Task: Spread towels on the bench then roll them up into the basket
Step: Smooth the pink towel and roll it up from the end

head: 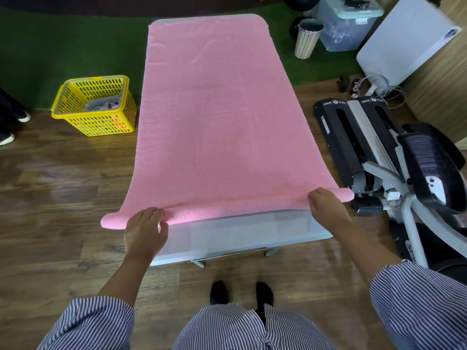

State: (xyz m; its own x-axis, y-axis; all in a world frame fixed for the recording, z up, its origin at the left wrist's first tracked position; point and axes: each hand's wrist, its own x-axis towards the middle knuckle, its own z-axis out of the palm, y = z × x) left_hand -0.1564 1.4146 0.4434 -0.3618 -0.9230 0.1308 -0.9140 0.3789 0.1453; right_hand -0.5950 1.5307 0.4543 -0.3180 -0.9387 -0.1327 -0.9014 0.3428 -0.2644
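Observation:
A large pink towel (pixel 214 109) lies spread along the white bench (pixel 240 236), covering nearly all of it. Its near edge is turned over into a thin roll that runs across the bench and sticks out past both sides. My left hand (pixel 145 229) rests on the left part of that roll with fingers laid over it. My right hand (pixel 326 205) presses on the right part of the roll, fingers extended. A yellow plastic basket (pixel 75 120) stands on the floor left of the bench, with grey cloth inside.
A black and grey step machine (pixel 379 157) stands close on the right. A slatted bin (pixel 307 37), a clear storage box (pixel 346 24) and a white panel (pixel 404 39) sit at the back right. Someone's shoes (pixel 10 130) show at the far left.

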